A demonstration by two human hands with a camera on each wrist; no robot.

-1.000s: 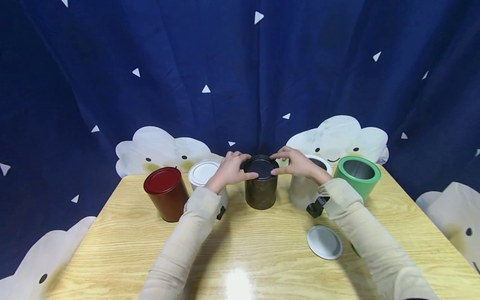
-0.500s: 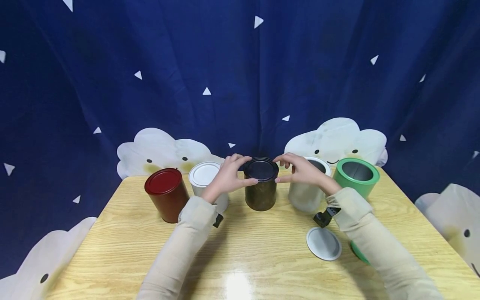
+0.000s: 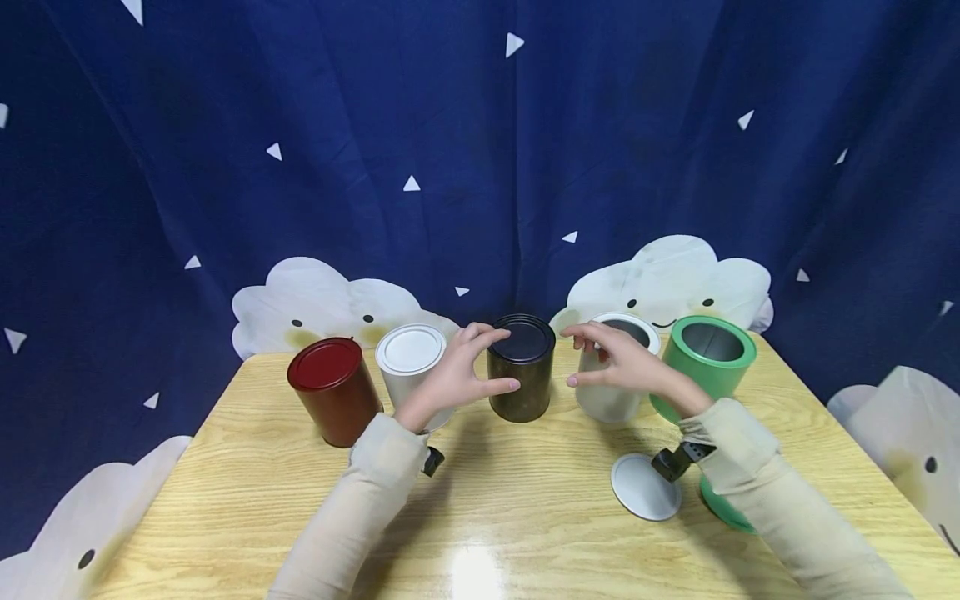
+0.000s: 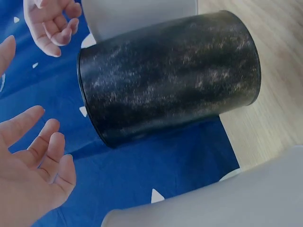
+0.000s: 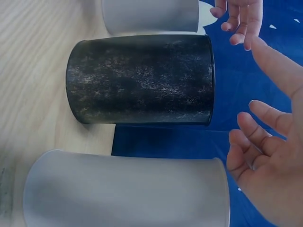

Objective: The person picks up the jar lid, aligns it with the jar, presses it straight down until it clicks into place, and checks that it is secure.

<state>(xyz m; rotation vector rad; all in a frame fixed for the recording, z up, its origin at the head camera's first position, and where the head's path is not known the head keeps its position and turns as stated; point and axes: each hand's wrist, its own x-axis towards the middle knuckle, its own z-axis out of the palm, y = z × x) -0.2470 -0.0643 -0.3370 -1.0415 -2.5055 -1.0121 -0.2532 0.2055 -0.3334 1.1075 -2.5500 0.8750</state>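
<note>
From where I stand, the black can (image 3: 519, 396) is upright towards the back of the tabletop (image 3: 525, 517), its dark lid seated on top, midway along the row of cans. The left hand (image 3: 461, 371) is beside it, fingers relaxed and thumb spread away, slightly apart from the can in the left wrist view. The right hand (image 3: 622, 358) is loose too, fingers gently bent, thumb parted from them, in front of an open-topped white can (image 3: 603, 404); I can't quite tell whether its lower fingers brush that rim. Further right stands an open-topped green can (image 3: 705, 375). To the left are a lidded white can (image 3: 405, 379) and a lidded dark-red can (image 3: 345, 404). Nearer the person lie a silvery lid (image 3: 637, 492) and a green disc (image 3: 723, 504), partly hidden by the right sleeve (image 3: 787, 508).
</note>
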